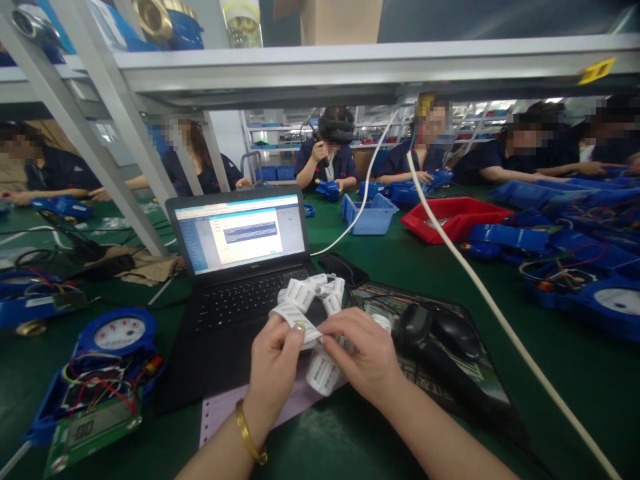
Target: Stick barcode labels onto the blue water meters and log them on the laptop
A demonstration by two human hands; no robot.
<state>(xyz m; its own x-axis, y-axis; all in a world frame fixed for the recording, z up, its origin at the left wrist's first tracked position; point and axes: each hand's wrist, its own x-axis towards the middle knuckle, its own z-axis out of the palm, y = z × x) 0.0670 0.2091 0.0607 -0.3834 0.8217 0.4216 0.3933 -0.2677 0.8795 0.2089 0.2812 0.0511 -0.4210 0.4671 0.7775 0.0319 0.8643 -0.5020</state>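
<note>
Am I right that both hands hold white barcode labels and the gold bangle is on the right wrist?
Not quite: the head view shows the gold bangle on the left wrist; the left hand and right hand hold white barcode labels.

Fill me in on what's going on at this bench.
A person is handling a strip of white barcode labels with both bare hands: the left hand and the right hand each pinch it, near one another, in front of an open laptop with its screen lit. A black handheld scanner lies to the right. To the left sits an open blue meter with exposed wires. Across the green table, other people are seated among blue parts.
</note>
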